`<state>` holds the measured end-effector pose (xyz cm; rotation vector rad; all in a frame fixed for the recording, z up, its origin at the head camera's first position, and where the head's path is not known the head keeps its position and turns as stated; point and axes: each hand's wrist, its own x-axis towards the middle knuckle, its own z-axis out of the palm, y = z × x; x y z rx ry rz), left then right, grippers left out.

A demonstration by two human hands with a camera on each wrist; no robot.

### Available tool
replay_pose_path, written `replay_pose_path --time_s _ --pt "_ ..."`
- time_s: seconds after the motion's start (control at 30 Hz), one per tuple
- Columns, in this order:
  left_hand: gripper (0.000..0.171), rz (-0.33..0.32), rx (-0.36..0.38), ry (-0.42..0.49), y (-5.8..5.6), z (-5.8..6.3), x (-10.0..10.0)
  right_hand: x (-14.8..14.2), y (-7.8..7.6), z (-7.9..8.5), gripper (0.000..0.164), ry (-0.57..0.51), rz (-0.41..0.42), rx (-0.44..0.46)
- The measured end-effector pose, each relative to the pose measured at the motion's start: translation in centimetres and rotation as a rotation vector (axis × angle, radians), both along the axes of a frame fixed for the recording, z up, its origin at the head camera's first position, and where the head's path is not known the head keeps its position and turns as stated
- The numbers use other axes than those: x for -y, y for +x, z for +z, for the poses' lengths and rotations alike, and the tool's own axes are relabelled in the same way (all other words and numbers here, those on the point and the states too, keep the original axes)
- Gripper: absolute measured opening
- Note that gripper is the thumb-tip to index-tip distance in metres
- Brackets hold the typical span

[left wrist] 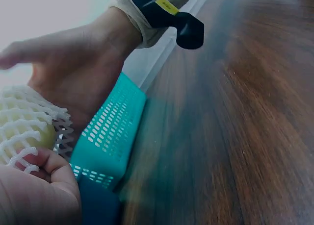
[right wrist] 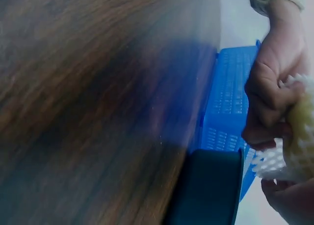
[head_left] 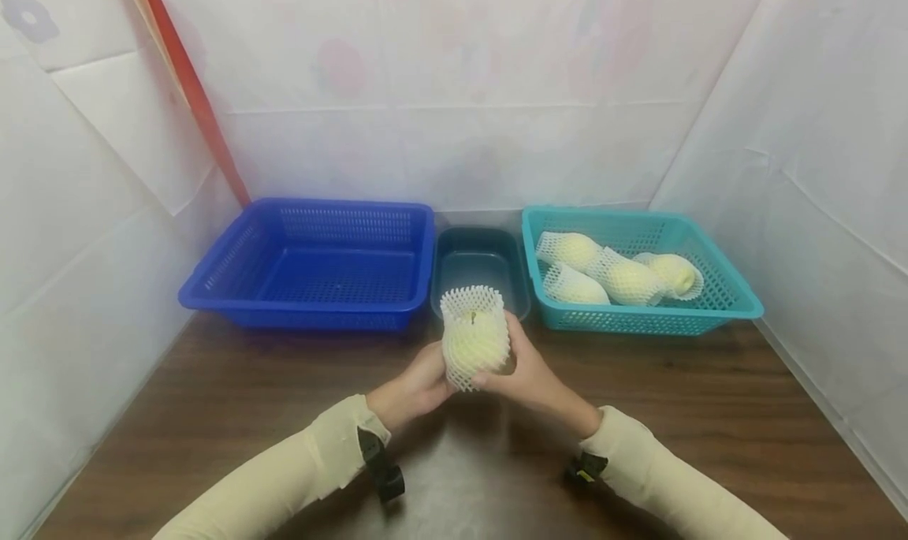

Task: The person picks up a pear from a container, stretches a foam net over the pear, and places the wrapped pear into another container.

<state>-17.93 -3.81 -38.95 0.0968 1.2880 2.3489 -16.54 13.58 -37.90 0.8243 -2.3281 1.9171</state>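
A pale yellow-green pear (head_left: 477,341) in a white foam net (head_left: 470,297) is held above the table, stem end up. My left hand (head_left: 424,378) grips its left side low down, and in the right wrist view its curled fingers (right wrist: 267,105) pinch the net. From the right, my right hand (head_left: 532,373) holds the pear with the thumb across the front near its base. Several more netted pears (head_left: 630,281) lie in the turquoise basket (head_left: 638,319) at the right.
A blue basket (head_left: 305,317) with no fruit in it stands at the left. Between the two baskets sits a small dark green tray (head_left: 478,236), partly hidden behind the held pear. White sheeting (head_left: 454,146) encloses the back and sides of the wooden table (head_left: 284,366).
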Motion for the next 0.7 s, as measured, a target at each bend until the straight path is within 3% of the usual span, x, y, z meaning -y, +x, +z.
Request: replay_pose_path --time_s 0.1,0.23,0.5,0.7 --pt "0.021 0.009 -0.011 -0.048 0.1 0.1 -0.1 0.7 0.2 -0.1 0.106 0.007 -0.024 -0.029" --pt "0.024 0.021 -0.032 -0.096 0.3 0.3 -0.2 1.3 0.4 0.2 0.108 0.007 -0.083 -0.036" --pt "0.02 -0.036 -0.049 -0.101 0.5 0.7 0.0 1.4 2.0 3.8 0.09 0.089 -0.108 -0.151" --pt "0.022 -0.084 -0.117 -0.18 0.0 1.1 0.3 0.2 0.9 4.8 0.089 0.101 -0.087 -0.201"
